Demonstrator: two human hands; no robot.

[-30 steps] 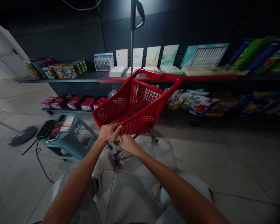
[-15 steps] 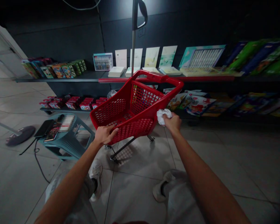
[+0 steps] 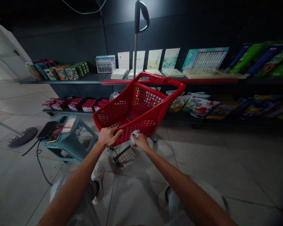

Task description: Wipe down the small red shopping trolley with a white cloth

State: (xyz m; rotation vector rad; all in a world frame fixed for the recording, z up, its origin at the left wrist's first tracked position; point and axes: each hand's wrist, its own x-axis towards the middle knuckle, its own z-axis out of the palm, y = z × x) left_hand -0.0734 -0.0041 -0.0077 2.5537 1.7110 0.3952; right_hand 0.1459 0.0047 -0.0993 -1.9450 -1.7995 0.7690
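A small red plastic shopping cart (image 3: 122, 110) stands on the tiled floor in front of me, its basket empty. My left hand (image 3: 108, 136) is closed over the near rim of the basket. My right hand (image 3: 141, 142) is closed on a crumpled white cloth (image 3: 134, 135) and presses it against the outside of the basket's near wall. The cart's red handle (image 3: 159, 78) is on the far side, toward the shelves.
A teal stool (image 3: 72, 139) with a phone and booklets stands to the left, with a cable and a fan base (image 3: 23, 136) beyond. Dark shelves (image 3: 68, 80) of boxes, books and packets run along the back wall. A metal pole (image 3: 135, 44) rises behind the cart.
My right hand carried the cloth from the cart's near wall to its right side, then back to the near wall by my left hand. My left hand kept its hold on the rim.
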